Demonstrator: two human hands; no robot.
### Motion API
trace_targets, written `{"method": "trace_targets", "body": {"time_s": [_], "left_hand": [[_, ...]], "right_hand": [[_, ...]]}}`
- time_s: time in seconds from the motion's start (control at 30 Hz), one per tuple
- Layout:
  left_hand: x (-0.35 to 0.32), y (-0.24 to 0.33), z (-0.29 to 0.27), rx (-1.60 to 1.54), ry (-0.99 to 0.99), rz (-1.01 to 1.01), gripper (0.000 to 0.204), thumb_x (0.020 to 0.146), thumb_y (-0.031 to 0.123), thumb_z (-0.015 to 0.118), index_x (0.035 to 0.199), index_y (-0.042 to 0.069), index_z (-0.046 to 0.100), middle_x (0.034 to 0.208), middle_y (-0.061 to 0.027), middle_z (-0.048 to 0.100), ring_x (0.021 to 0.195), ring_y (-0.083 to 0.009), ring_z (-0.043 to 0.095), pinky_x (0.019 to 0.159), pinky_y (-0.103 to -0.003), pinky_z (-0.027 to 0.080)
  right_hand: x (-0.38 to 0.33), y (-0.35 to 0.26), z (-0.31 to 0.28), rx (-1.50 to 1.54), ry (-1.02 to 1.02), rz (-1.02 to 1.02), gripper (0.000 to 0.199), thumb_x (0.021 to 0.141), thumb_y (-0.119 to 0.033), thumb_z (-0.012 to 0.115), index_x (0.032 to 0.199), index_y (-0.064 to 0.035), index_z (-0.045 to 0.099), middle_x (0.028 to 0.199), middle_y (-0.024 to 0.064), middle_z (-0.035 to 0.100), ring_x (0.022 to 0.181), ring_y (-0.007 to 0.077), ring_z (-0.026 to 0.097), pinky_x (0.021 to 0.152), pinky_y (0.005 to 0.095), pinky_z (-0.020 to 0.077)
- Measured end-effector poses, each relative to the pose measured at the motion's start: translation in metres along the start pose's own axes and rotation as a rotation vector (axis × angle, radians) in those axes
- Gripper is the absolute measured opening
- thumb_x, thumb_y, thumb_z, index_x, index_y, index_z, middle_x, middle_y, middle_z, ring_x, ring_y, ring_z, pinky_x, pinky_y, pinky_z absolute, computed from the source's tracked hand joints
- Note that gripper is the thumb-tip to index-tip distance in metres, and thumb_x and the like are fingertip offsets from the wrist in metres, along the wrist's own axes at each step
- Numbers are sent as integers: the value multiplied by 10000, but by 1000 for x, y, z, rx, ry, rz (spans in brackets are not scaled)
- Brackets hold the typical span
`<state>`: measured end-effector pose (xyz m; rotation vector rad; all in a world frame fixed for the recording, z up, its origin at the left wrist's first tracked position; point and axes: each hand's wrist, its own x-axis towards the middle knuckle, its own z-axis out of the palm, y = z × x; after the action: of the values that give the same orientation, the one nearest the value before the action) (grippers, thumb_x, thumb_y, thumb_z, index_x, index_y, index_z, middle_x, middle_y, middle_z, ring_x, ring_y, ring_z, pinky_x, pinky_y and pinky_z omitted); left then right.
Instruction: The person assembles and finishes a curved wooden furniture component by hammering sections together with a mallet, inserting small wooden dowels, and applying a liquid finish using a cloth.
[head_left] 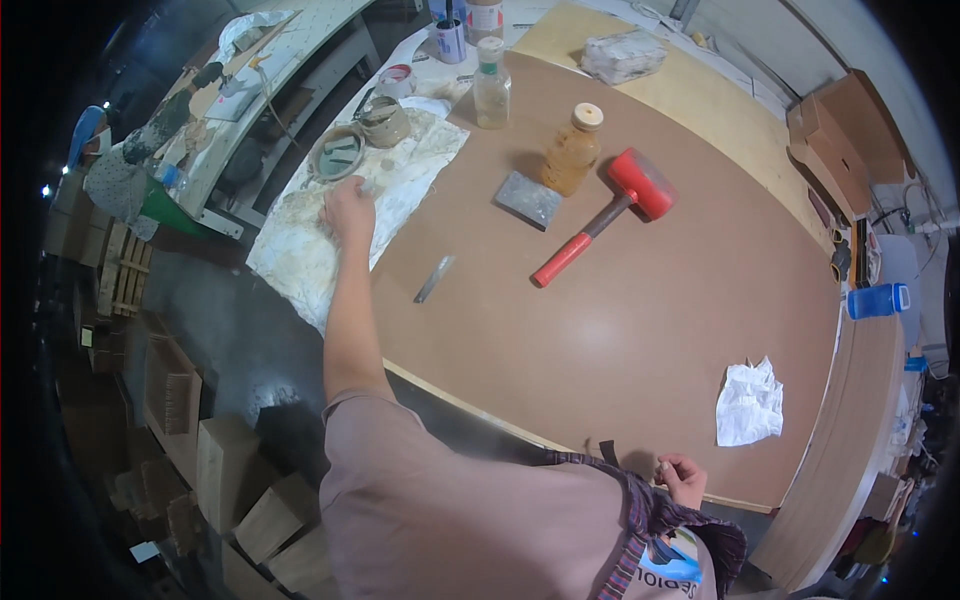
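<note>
My left arm stretches to the far left of the table. My left hand (pixel 350 212) is closed over a stained white cloth (pixel 300 235), just beside a round bowl (pixel 338 153) with dark strips in it; what its fingers hold, if anything, is hidden. A grey tub (pixel 384 122) sits just beyond the bowl. My right hand (pixel 683 481) rests close to my body at the near table edge, fingers curled and nothing visible in them. Between the hands lie a thin metal blade (pixel 435 279), a grey block (pixel 528 200) and a red mallet (pixel 640 187).
An amber bottle (pixel 573 155) and a clear bottle (pixel 492 90) stand on the brown table (pixel 600 340). A crumpled white paper (pixel 750 403) lies at the right. A wrapped block (pixel 623 57) is at the back. Cardboard boxes (pixel 235 470) crowd the floor at left.
</note>
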<state>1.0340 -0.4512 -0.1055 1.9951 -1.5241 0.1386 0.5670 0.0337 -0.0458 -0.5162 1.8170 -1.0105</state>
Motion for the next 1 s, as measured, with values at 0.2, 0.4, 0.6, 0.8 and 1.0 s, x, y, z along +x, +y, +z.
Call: {"method": "trace_targets", "body": {"time_s": [0.2, 0.4, 0.6, 0.8, 1.0], "left_hand": [[16, -15, 28, 193, -33, 27, 184, 724, 113, 664, 889, 168, 726, 888, -59, 681, 962, -279, 588, 841, -460, 402], [20, -29, 23, -3, -206, -291, 157, 735, 155, 655, 857, 202, 741, 891, -80, 700, 979, -294, 614, 850, -470, 405], [9, -18, 21, -1, -36, -300, 141, 739, 171, 675, 863, 200, 737, 862, -58, 688, 962, -284, 587, 843, -465, 411], [4, -22, 22, -101, 201, 97, 218, 698, 123, 754, 908, 161, 708, 836, -29, 648, 921, -267, 575, 815, -441, 418], [-1, -30, 18, -325, 177, 14, 231, 693, 104, 758, 916, 123, 703, 830, -43, 636, 888, -257, 580, 790, -358, 441]], "right_hand": [[0, 5, 6, -57, 10, 9, 123, 903, -53, 618, 969, 44, 654, 757, 67, 644, 637, 130, 600, 606, 260, 501], [-7, 0, 15, -83, 31, 33, 106, 870, -51, 657, 930, 34, 672, 754, 44, 652, 644, 106, 591, 595, 240, 485], [-12, 1, 17, -49, -4, -1, 108, 876, -47, 643, 923, 47, 667, 753, 47, 650, 643, 113, 590, 612, 244, 477], [-17, 5, 18, -47, 6, 1, 128, 889, -63, 637, 950, 46, 664, 757, 69, 656, 652, 115, 592, 633, 244, 489], [-23, -1, 24, -32, 18, 16, 101, 869, -27, 632, 926, 48, 669, 755, 42, 646, 662, 104, 570, 635, 235, 455]]}}
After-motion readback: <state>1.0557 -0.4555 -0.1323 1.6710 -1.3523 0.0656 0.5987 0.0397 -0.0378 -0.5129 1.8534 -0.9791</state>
